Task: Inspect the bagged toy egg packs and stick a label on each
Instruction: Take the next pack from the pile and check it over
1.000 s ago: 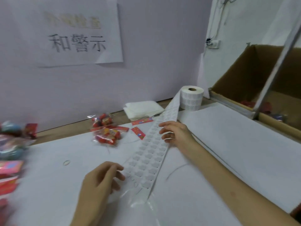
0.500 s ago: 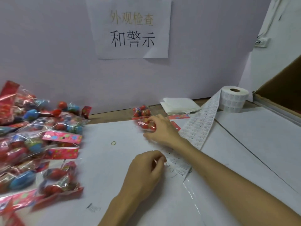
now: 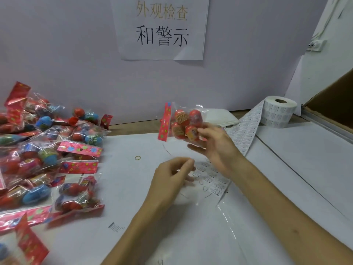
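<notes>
While the right hand (image 3: 215, 148) grips a bagged egg pack (image 3: 188, 123) by its near lower edge, fingers curled round the clear film, the pack hangs clear of the table (image 3: 133, 197), up and slightly to the right of the left hand (image 3: 172, 175). The pack's red header card (image 3: 164, 121) stands nearly upright along its left side, so the long axis runs up and down and the broad clear face with the red eggs is turned toward the person. The left hand is the nearer one to that face; it sits just below, its thumb and forefinger pinched together. Whether a label is caught between them is too small to tell. The label strip (image 3: 246, 131) trails from the roll (image 3: 278, 113) down under both hands. The pile of other packs (image 3: 47, 150) lies well apart at the left, and a rubber band (image 3: 138, 157) lies between.

Half a second earlier the right hand lay over this pack at the far edge of the table; now the pack is lifted and brought nearer. The left hand has kept its pinch beside the strip's end. The likely next move is a short rise of the left hand to the film.
</notes>
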A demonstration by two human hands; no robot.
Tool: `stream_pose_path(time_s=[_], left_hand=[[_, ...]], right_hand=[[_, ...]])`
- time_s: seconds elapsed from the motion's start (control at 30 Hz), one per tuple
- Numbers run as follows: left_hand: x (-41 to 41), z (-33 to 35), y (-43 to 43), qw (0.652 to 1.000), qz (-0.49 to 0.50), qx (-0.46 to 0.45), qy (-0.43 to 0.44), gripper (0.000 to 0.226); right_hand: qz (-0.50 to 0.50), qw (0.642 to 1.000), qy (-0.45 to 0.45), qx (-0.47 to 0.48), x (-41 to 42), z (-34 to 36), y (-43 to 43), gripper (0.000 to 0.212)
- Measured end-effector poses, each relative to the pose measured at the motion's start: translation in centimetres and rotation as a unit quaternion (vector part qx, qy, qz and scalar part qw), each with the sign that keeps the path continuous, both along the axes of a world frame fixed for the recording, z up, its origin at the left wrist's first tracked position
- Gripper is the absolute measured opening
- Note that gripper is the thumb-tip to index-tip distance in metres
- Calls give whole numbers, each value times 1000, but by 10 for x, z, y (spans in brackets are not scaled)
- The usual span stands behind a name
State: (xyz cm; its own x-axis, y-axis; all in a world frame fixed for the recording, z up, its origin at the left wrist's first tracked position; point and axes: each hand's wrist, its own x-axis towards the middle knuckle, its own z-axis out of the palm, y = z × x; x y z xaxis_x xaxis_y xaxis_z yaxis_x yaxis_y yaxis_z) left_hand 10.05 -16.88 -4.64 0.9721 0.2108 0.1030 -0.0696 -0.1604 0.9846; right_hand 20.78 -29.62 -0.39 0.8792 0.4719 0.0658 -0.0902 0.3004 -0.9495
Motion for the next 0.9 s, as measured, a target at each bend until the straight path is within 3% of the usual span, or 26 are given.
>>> stream_pose_path(time_s=[0.07, 0.17, 0.27, 0.37, 0.43, 0.5, 0.6, 0.7, 0.8, 0.9], left_hand=[[1, 5, -1, 993, 1, -115, 14, 37], [0, 9, 1, 975, 6, -219, 29, 66], [1, 11, 8, 962, 61, -265, 11, 48], [3, 11, 20, 950, 113, -292, -13, 28], [5, 10, 27, 956, 120, -268, -12, 24], [6, 6, 31, 969, 142, -200, 11, 27], [7, -1, 33, 976, 175, -121, 49, 42], [7, -7, 34, 980, 186, -24, 64, 47], [6, -8, 36, 980, 190, 29, 57, 44], [5, -7, 36, 979, 199, 29, 40, 51]], right_hand=[[54, 996, 14, 66, -16, -6, -4, 20], [69, 997, -30, 21, -30, -18, -3, 27], [80, 986, -104, -103, -36, -23, -3, 24], [59, 952, -211, -214, -31, -18, -14, 33], [22, 924, -254, -285, -22, -12, -31, 42], [46, 895, -276, -348, -13, -8, -52, 50], [143, 856, -227, -441, -8, -10, -74, 65], [167, 797, -190, -548, -10, -18, -75, 74], [162, 773, -172, -589, -12, -19, -69, 65], [133, 776, -224, -574, -11, -22, -67, 46]])
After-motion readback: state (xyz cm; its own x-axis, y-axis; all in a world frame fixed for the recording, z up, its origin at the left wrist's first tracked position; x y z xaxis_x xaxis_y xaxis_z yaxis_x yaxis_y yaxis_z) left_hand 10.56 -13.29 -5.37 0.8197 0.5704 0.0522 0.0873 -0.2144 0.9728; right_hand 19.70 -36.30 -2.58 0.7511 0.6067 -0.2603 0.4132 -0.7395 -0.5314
